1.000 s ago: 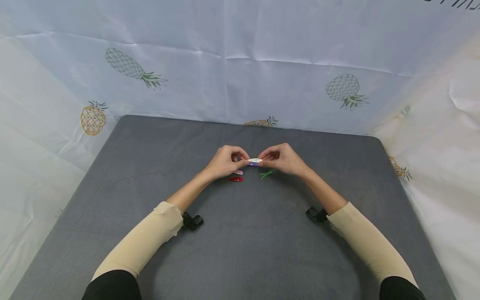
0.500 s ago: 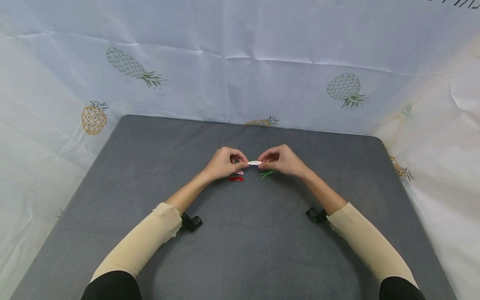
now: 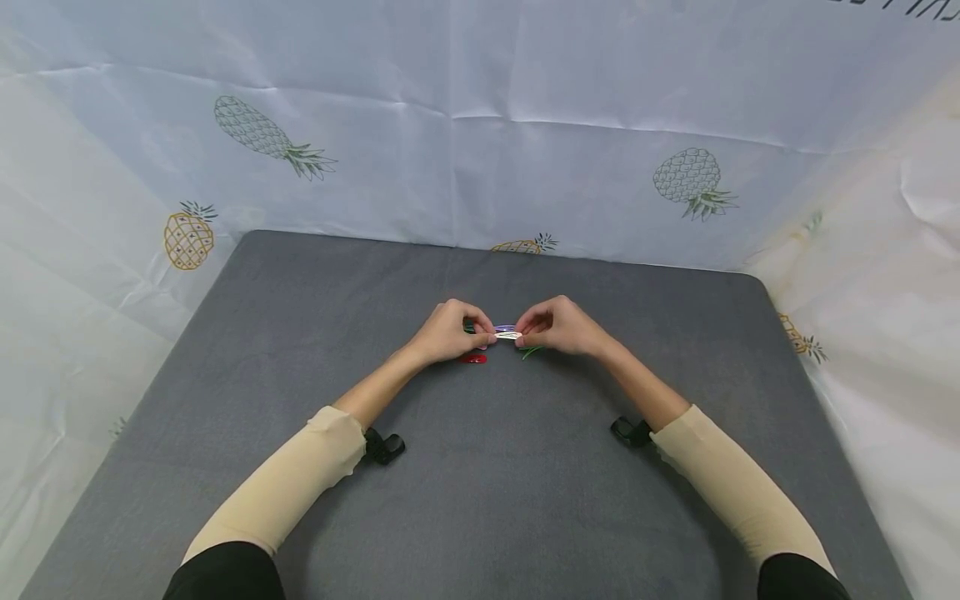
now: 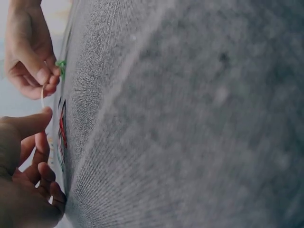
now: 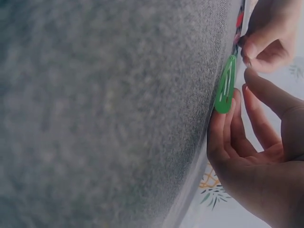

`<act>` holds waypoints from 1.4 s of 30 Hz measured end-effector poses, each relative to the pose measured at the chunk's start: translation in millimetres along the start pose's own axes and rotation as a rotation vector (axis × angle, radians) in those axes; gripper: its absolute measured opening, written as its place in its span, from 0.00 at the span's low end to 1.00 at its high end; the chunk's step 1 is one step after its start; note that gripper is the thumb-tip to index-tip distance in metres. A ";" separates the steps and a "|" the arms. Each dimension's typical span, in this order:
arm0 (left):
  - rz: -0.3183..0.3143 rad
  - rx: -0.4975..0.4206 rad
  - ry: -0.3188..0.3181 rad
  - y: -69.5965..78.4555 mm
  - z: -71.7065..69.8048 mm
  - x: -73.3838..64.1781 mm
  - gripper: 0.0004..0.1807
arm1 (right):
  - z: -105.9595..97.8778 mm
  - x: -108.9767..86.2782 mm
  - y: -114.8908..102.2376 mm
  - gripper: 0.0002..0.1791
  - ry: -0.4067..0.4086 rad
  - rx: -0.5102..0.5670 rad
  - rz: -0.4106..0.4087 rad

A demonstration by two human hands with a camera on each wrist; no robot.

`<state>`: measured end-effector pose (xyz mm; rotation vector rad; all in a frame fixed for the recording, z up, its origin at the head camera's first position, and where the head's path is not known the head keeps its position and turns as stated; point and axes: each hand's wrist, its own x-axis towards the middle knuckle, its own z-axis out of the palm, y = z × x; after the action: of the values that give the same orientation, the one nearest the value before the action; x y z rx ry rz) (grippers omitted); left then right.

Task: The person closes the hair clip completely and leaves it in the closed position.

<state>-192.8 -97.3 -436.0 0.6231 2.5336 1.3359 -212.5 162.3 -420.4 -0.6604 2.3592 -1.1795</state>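
Observation:
A white snap hair clip point(image 3: 508, 336) is pinched at its two ends, one by each hand. My left hand point(image 3: 450, 329) has its left end between thumb and finger, and my right hand point(image 3: 562, 327) has the right end. Just beyond it in the head view shows a purple hair clip point(image 3: 505, 327). A red hair clip point(image 3: 476, 359) lies below the left hand, with a pink clip point(image 3: 482, 347) mostly hidden under the fingers. Beside the right hand's lower fingers is an open green hair clip point(image 5: 224, 90). In the left wrist view the white clip looks thin and edge-on.
The grey cloth-covered table point(image 3: 480, 483) spreads toward the body and to both sides. A hanging white sheet point(image 3: 450, 167) with printed pineapples borders its far edge. Black wrist-camera mounts point(image 3: 385, 447) sit under both forearms.
Both hands have come slightly toward the body with the white hair clip. The purple clip, earlier on its near side and then mostly covered, now shows beyond it.

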 end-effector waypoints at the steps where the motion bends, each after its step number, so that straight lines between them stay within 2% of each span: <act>1: -0.002 0.000 0.000 -0.3 0.2 -0.1 0.04 | 0.3 0.3 -0.2 0.10 -0.004 -0.001 0.003; 8: -0.032 0.031 -0.017 -1.4 0.5 0.9 0.03 | 1.3 3.9 -0.1 0.11 -0.045 -0.023 0.018; 18: -0.026 0.065 -0.058 0.7 -0.8 1.7 0.03 | 1.2 3.9 -1.9 0.09 -0.060 -0.064 0.028; 29: -0.021 0.074 -0.060 -0.1 -0.6 1.4 0.03 | 2.7 6.8 -1.2 0.05 -0.067 -0.103 0.020; 42: -0.025 0.080 -0.061 1.4 -0.7 3.0 0.03 | 0.6 6.2 -3.5 0.07 -0.067 -0.106 0.014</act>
<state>-195.4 -95.7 -434.4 0.6349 2.5482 1.1935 -216.3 156.5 -418.8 -0.7064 2.3786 -1.0169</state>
